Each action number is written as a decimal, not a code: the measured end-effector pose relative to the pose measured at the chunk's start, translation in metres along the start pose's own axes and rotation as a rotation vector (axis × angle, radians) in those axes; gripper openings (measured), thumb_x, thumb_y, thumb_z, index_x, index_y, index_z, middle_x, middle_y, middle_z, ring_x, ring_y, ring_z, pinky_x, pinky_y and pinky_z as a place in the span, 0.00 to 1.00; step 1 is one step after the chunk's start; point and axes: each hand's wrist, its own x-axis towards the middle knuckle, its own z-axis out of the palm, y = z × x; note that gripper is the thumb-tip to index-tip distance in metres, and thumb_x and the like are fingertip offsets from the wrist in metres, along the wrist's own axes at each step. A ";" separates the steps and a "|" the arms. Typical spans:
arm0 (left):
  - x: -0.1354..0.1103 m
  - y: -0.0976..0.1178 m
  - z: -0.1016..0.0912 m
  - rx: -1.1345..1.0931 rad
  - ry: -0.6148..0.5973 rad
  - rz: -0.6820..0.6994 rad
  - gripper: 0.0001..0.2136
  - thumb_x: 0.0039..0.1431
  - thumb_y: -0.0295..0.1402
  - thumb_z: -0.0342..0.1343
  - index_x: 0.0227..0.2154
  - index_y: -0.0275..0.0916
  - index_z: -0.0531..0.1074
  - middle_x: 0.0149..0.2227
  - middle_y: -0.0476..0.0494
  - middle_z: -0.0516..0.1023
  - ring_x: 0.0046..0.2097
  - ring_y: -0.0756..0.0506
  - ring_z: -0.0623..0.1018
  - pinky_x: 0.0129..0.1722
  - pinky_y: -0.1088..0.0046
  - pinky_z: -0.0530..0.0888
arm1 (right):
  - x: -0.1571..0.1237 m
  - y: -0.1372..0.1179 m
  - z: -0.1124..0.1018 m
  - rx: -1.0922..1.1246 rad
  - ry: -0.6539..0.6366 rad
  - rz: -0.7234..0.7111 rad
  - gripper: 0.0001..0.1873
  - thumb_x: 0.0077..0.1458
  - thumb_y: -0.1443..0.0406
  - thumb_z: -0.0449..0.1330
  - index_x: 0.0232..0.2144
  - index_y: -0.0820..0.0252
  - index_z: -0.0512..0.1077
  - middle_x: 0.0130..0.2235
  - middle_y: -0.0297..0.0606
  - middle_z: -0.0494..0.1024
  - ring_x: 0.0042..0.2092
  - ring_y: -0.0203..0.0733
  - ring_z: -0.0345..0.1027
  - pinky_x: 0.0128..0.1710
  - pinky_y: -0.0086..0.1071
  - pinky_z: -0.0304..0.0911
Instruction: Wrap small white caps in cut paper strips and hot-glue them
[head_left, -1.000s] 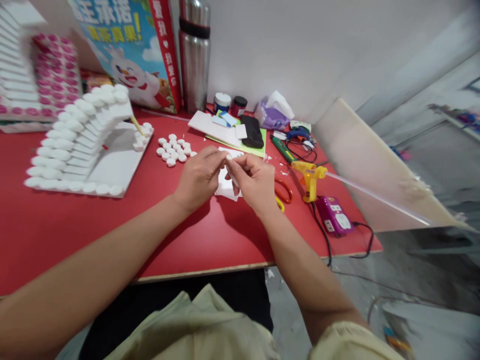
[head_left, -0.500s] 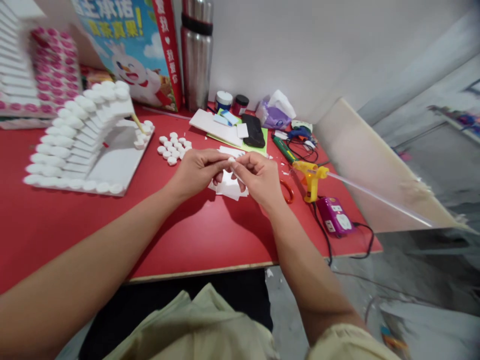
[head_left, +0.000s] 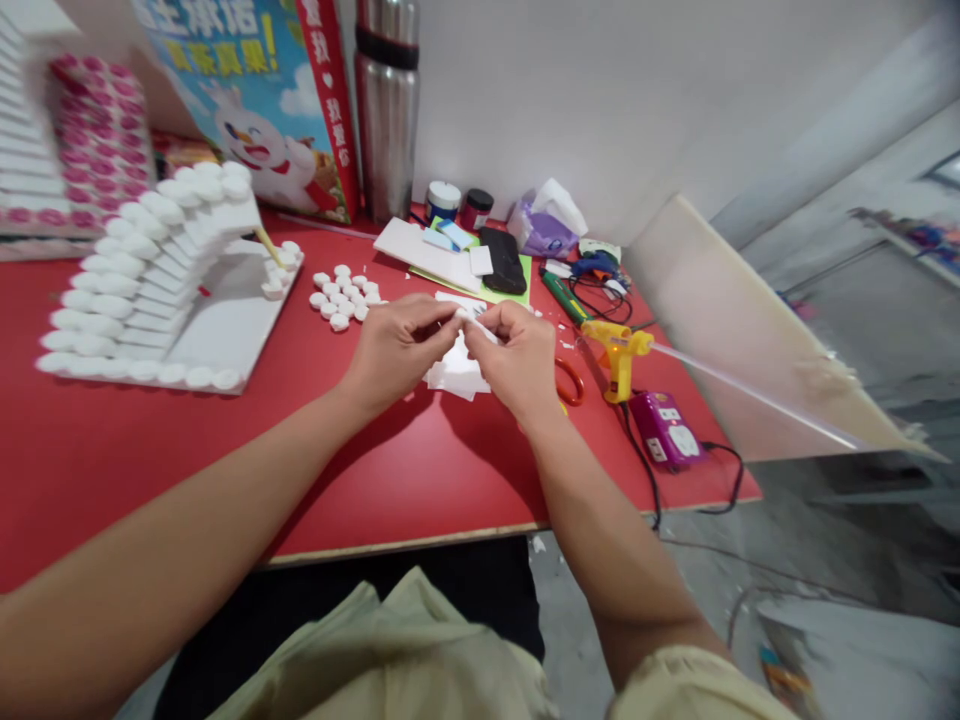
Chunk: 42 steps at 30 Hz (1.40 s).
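My left hand point(head_left: 390, 350) and my right hand point(head_left: 521, 360) meet above the red table. Both pinch a small soft-looking white piece point(head_left: 466, 314) between thumb and fingers, which cover most of it. Under the fingers lie several white sheets point(head_left: 456, 375). Left of my left hand sits a cluster of rounded white pieces point(head_left: 341, 296). Farther left stands a white model staircase point(head_left: 169, 300), edged with similar rounded pieces. The red handle of a pair of scissors point(head_left: 576, 380) shows just beside my right wrist, its blades hidden.
A yellow glue gun point(head_left: 618, 350) with a long clear stick and a purple power adapter point(head_left: 667, 430) with cables stand at right. Behind are a steel flask point(head_left: 386, 120), jars, tissues point(head_left: 551, 225), a black pouch point(head_left: 502, 262) and white boards. The table's front edge point(head_left: 405, 545) is near me.
The view has shifted slightly. My fingers have changed their hold a little on the small white piece, both hands staying together over the sheets.
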 end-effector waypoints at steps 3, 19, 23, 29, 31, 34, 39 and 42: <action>0.000 0.000 0.002 0.031 0.021 0.073 0.09 0.65 0.33 0.60 0.31 0.39 0.82 0.28 0.46 0.77 0.31 0.48 0.74 0.34 0.70 0.68 | -0.003 -0.005 0.002 -0.101 0.078 -0.090 0.13 0.56 0.64 0.65 0.24 0.55 0.66 0.22 0.29 0.67 0.27 0.35 0.59 0.31 0.32 0.58; 0.006 -0.011 -0.008 -0.053 0.003 0.066 0.09 0.64 0.36 0.61 0.36 0.39 0.85 0.33 0.44 0.82 0.35 0.46 0.78 0.37 0.70 0.74 | 0.015 -0.004 -0.017 0.955 -0.486 0.696 0.10 0.70 0.62 0.58 0.44 0.62 0.75 0.32 0.35 0.81 0.26 0.33 0.72 0.28 0.28 0.76; 0.005 -0.011 -0.008 -0.053 -0.005 0.080 0.09 0.65 0.35 0.60 0.35 0.39 0.85 0.32 0.44 0.82 0.34 0.46 0.78 0.37 0.69 0.73 | 0.013 -0.003 -0.017 0.996 -0.509 0.637 0.10 0.63 0.60 0.67 0.40 0.61 0.77 0.32 0.30 0.76 0.25 0.28 0.66 0.29 0.28 0.76; 0.004 -0.011 -0.006 -0.072 0.022 0.061 0.08 0.64 0.34 0.61 0.34 0.39 0.85 0.31 0.45 0.81 0.33 0.48 0.77 0.35 0.72 0.72 | 0.011 0.000 -0.015 0.825 -0.422 0.454 0.20 0.48 0.56 0.77 0.41 0.59 0.80 0.30 0.27 0.74 0.26 0.27 0.64 0.30 0.29 0.74; 0.004 -0.010 -0.006 -0.069 0.031 0.038 0.08 0.64 0.34 0.61 0.35 0.39 0.85 0.31 0.45 0.81 0.33 0.47 0.77 0.35 0.72 0.73 | 0.010 0.000 -0.013 0.713 -0.345 0.381 0.23 0.47 0.55 0.77 0.42 0.58 0.79 0.31 0.28 0.77 0.25 0.29 0.65 0.30 0.30 0.73; 0.004 -0.008 -0.006 -0.064 0.043 -0.002 0.08 0.63 0.34 0.62 0.35 0.39 0.85 0.30 0.45 0.81 0.33 0.47 0.77 0.34 0.71 0.73 | 0.009 -0.001 -0.012 0.477 -0.230 0.255 0.21 0.49 0.51 0.75 0.36 0.59 0.78 0.28 0.29 0.78 0.25 0.32 0.67 0.28 0.30 0.70; 0.003 -0.005 -0.004 -0.100 0.037 -0.028 0.08 0.63 0.35 0.62 0.35 0.39 0.85 0.31 0.45 0.82 0.31 0.48 0.76 0.32 0.72 0.73 | 0.005 -0.003 -0.008 0.142 -0.042 0.048 0.13 0.57 0.55 0.69 0.30 0.57 0.75 0.26 0.30 0.76 0.24 0.34 0.66 0.25 0.30 0.62; 0.003 -0.003 -0.001 -0.046 0.057 0.021 0.07 0.64 0.35 0.62 0.36 0.40 0.84 0.30 0.46 0.81 0.32 0.48 0.76 0.33 0.72 0.72 | 0.001 -0.006 -0.001 0.060 0.080 -0.014 0.10 0.57 0.60 0.67 0.27 0.57 0.72 0.26 0.30 0.75 0.27 0.36 0.68 0.28 0.31 0.62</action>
